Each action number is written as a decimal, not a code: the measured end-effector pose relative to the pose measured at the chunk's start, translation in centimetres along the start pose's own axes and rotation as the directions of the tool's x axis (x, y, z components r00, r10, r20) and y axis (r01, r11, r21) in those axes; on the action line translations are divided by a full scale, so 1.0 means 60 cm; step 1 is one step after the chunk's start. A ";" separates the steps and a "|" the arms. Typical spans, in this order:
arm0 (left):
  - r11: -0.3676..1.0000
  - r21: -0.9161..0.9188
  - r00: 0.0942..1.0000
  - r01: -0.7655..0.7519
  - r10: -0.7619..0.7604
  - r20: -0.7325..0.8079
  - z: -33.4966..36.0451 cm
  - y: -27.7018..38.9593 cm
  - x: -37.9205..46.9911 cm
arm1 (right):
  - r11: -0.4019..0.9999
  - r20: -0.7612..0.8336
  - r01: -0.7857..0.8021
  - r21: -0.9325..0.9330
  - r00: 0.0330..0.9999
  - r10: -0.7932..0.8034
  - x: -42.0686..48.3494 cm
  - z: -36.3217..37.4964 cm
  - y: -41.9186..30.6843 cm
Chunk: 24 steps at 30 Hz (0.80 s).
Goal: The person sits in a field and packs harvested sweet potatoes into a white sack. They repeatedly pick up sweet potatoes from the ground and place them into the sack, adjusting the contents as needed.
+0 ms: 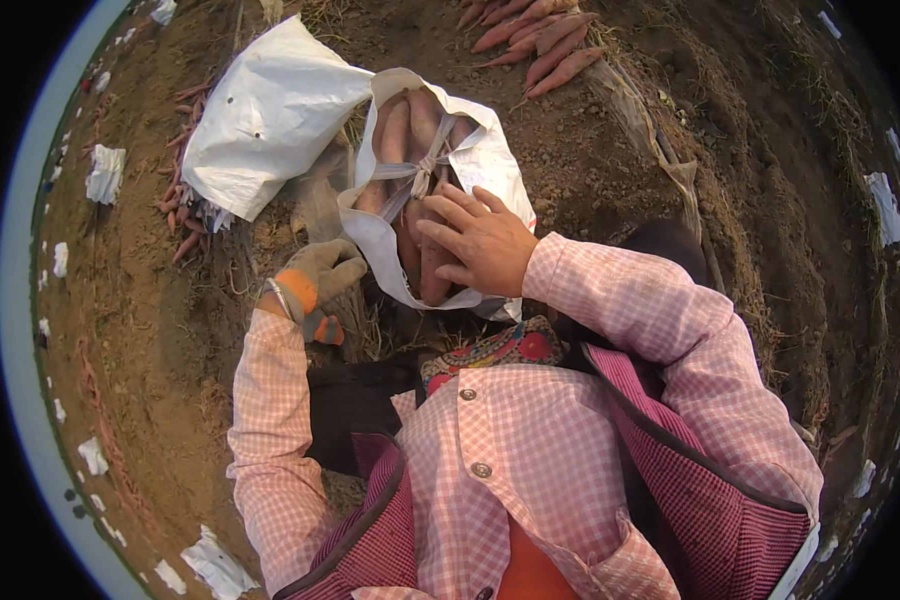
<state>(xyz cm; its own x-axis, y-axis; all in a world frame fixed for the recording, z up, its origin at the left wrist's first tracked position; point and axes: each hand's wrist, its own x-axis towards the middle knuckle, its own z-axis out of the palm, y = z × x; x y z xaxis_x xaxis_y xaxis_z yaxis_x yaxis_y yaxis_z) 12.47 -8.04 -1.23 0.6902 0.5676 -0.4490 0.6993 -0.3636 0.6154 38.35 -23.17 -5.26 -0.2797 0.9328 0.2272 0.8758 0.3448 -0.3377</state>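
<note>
A white woven sack (495,161) stands before me, its rim spread around several sweet potatoes (395,135). Knotted plastic strips (424,174) cross over the sack's mouth. My right hand (487,244) is bare and lies palm down over the sweet potatoes at the sack's right side, fingers apart. Gloved in grey and orange, my left hand (319,276) is beside the sack's left rim with bent fingers; whether they pinch the rim cannot be told. Below that hand a second grey-and-orange glove (324,328) is partly visible.
Another white sack (270,112) lies at the upper left, partly over a row of sweet potatoes (187,244). More sweet potatoes (547,45) are heaped at the top. Torn plastic film (645,127) runs along the soil on the right. White sacks (106,174) dot the field.
</note>
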 end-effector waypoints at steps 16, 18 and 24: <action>0.972 0.222 0.962 0.080 -0.133 0.239 0.055 0.063 0.002 | 0.990 0.059 -0.054 -0.130 0.996 0.063 0.024 -0.013 -0.015; 0.905 0.331 0.951 -0.269 0.193 0.243 0.092 0.018 0.021 | 0.988 0.100 -0.041 -0.146 0.993 0.056 0.032 -0.008 -0.023; 0.982 0.026 0.944 0.189 -0.189 0.272 0.109 0.046 0.050 | 0.991 0.182 -0.055 -0.126 0.980 0.077 0.065 -0.012 -0.021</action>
<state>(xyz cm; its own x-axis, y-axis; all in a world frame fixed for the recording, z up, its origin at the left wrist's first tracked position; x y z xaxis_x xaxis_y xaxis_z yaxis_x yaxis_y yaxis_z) 17.69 -12.17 -5.15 0.5695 0.4037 -0.7160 0.8219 -0.2683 0.5024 36.45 -20.03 -3.29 -0.2782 0.9600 0.0303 0.9324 0.2775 -0.2317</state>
